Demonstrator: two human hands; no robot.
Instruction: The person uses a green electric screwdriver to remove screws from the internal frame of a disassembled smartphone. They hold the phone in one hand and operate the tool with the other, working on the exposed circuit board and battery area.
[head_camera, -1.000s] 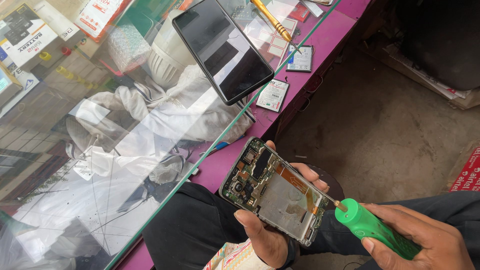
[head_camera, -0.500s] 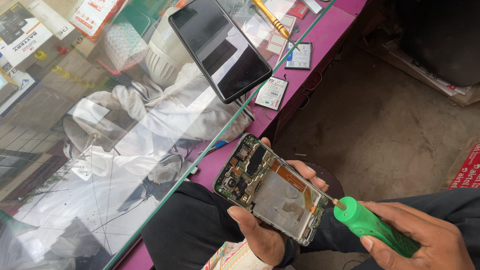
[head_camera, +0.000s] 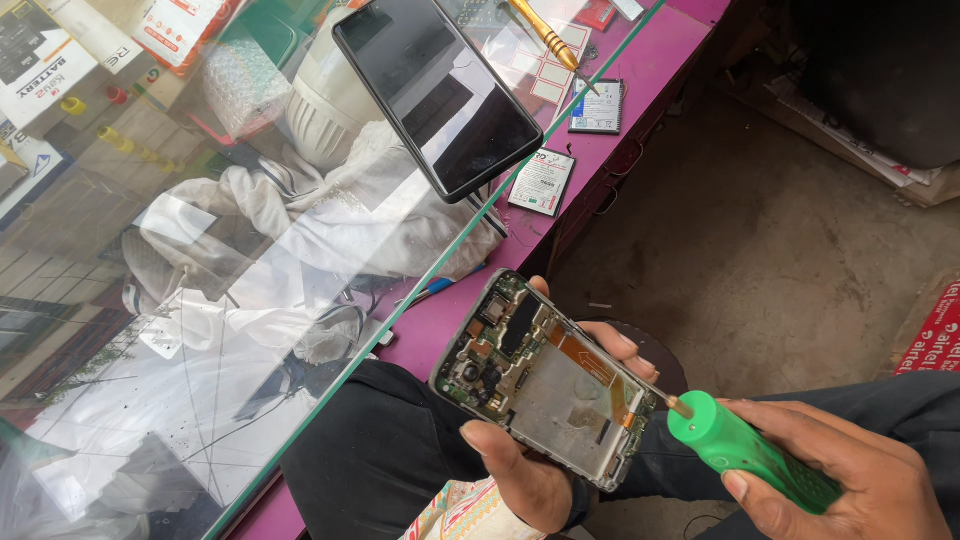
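I see L grip clamping opened phone, R grip closed round green screwdriver; black phone w/ batteries on glass surface nearby.

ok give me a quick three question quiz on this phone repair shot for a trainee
1. True or false: the opened phone lies flat on the glass counter.
2. Which hand grips the green-handled screwdriver? A) left hand B) right hand C) neither
3. Fill in: the intact black phone lies on the ____ counter.

Key:
1. False; the left hand holds it above the lap.
2. B; the right hand grips it, tip at the phone's edge.
3. Glass.
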